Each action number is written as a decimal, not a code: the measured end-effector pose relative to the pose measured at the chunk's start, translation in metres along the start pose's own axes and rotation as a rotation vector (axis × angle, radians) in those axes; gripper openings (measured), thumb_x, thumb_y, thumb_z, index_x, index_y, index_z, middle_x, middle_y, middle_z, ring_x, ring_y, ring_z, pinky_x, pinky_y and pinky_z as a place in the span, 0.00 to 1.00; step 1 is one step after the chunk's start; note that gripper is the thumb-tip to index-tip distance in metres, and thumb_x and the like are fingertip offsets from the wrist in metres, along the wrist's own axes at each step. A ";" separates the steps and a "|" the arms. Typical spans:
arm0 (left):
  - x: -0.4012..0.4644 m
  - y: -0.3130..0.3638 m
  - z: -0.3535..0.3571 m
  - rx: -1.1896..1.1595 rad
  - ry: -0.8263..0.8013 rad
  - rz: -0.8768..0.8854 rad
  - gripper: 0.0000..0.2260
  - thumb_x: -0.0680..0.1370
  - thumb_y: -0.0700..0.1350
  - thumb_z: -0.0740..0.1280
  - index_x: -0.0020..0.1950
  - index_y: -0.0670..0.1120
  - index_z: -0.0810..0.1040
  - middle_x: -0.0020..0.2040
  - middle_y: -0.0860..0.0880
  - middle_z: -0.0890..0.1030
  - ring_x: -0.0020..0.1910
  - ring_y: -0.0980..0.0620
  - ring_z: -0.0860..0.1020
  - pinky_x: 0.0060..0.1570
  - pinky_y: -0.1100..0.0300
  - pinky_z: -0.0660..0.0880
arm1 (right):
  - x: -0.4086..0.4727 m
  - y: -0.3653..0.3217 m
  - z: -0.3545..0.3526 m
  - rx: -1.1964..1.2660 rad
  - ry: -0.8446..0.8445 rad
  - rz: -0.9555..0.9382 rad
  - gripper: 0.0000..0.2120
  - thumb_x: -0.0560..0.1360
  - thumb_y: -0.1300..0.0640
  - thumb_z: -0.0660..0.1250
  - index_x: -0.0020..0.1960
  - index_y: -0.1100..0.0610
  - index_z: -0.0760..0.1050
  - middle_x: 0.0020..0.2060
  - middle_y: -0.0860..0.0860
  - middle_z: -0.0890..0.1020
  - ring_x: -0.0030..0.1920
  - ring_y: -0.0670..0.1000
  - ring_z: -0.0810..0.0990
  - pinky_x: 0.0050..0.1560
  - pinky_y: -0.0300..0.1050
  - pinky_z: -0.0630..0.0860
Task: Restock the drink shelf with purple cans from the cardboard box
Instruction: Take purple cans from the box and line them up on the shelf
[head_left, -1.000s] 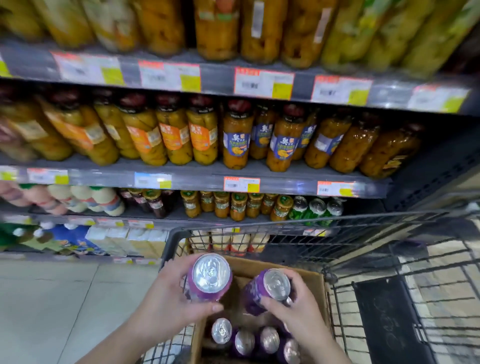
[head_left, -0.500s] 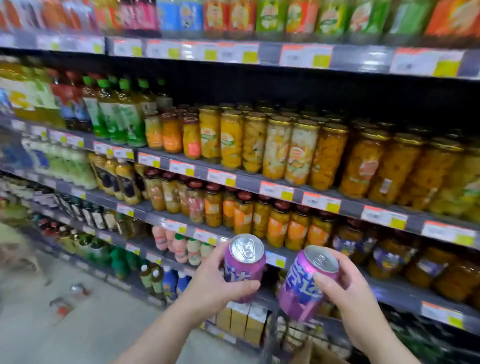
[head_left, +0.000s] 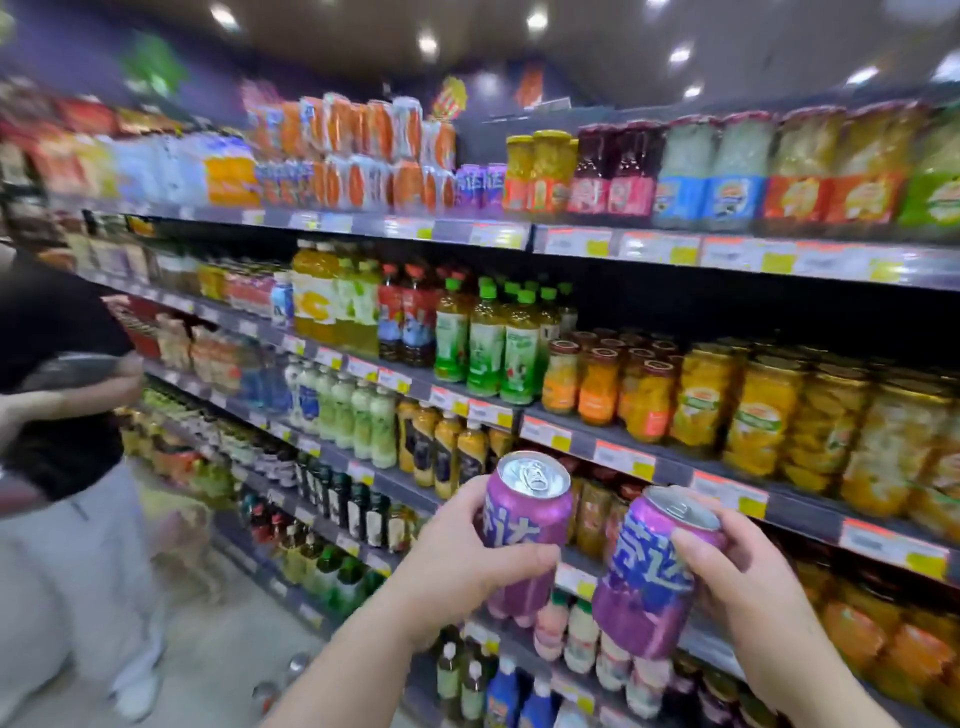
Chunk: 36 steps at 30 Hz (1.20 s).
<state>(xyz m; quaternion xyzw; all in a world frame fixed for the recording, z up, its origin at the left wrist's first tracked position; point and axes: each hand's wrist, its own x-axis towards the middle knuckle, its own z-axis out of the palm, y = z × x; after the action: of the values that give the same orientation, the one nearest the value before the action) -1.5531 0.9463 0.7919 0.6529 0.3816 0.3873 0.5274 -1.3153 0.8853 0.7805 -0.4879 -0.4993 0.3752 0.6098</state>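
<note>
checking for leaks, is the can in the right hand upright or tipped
Tipped. The purple can in the right hand leans, its top toward the shelves.

Glossy purple metal cans (head_left: 524, 525) with bare silvery lids (head_left: 532, 475).

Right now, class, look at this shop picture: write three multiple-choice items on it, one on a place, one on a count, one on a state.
1. Where do matching purple cans already stand?
A. top shelf
B. floor
C. trolley

2. How many purple cans are held?
A. one
B. two
C. four

3. The held cans are
A. crushed
B. opened
C. sealed

Key: 1 A, purple cans stand on the top shelf. 2 B, the left hand holds the left can, the right hand holds the right can. 3 C, pull tabs lie flat.
</note>
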 end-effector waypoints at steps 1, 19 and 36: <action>0.003 0.002 -0.017 -0.007 0.012 0.001 0.24 0.67 0.43 0.79 0.58 0.57 0.75 0.50 0.53 0.85 0.48 0.55 0.84 0.44 0.65 0.79 | 0.009 -0.004 0.016 0.003 -0.011 0.008 0.41 0.38 0.29 0.79 0.50 0.40 0.83 0.47 0.50 0.87 0.45 0.49 0.86 0.39 0.43 0.82; 0.124 -0.009 -0.229 -0.024 0.224 0.047 0.24 0.67 0.43 0.79 0.60 0.56 0.76 0.52 0.52 0.85 0.50 0.54 0.83 0.48 0.63 0.78 | 0.229 0.003 0.189 -0.121 -0.281 -0.091 0.40 0.40 0.32 0.81 0.51 0.39 0.81 0.45 0.48 0.87 0.42 0.51 0.87 0.38 0.52 0.84; 0.291 0.026 -0.311 -0.172 -0.020 0.293 0.20 0.55 0.55 0.76 0.46 0.60 0.83 0.47 0.50 0.86 0.43 0.52 0.85 0.36 0.64 0.78 | 0.340 -0.049 0.232 -0.142 -0.077 -0.296 0.41 0.45 0.29 0.78 0.55 0.44 0.82 0.49 0.54 0.86 0.48 0.56 0.86 0.47 0.52 0.83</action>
<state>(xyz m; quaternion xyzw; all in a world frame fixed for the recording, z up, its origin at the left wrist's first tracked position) -1.7140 1.3279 0.8926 0.6578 0.2424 0.4846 0.5231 -1.4680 1.2455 0.9164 -0.4364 -0.6138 0.2635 0.6028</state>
